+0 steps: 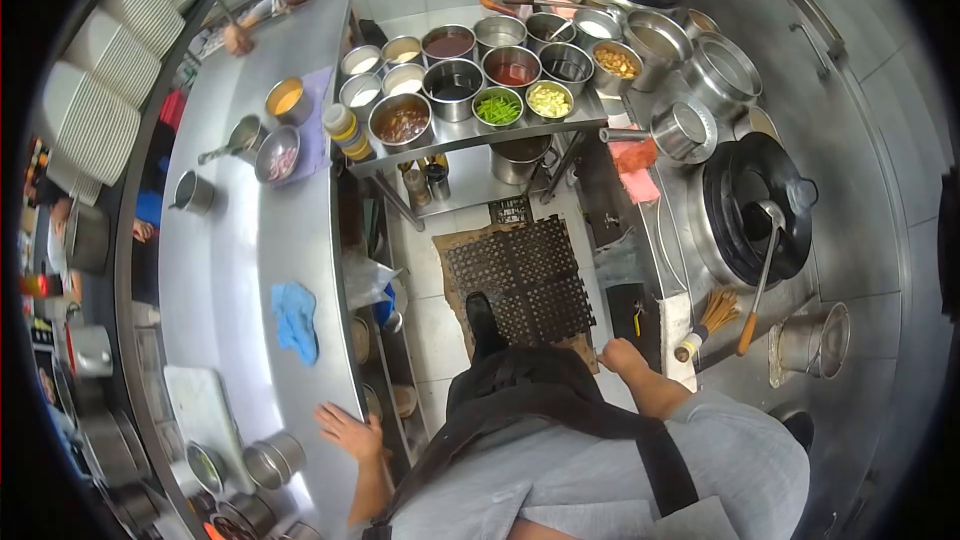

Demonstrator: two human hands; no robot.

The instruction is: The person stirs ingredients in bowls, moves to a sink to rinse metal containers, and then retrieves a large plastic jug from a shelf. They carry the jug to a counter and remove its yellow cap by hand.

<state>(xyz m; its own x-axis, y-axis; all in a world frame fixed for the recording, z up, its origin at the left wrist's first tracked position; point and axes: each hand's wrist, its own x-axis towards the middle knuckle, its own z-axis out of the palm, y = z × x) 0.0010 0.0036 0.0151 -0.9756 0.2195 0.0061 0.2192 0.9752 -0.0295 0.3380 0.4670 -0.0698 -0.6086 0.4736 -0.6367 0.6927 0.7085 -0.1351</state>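
My left hand [348,430] is spread on the steel counter [225,275] opposite the wok [782,162], my fingers splayed and gripping nothing. That counter's long axis runs forward from me. The blue cloth [294,323] lies crumpled on it, beyond my fingers and well apart from the wok. My right hand [622,356] hangs low on the wok's side, seemingly loosely curled; seen from above, I can't tell whether those fingers hold anything. Nearest it, on my side of the wok, lies the bamboo brush [714,320], its tied end on the white towel [677,335] and its bristles slanting forward toward the wok. The ladle [768,275] dips into the wok, handle back toward me. I'd judge this a pause between actions; taking up the brush would call for raising my right hand and opening it around the tied end.
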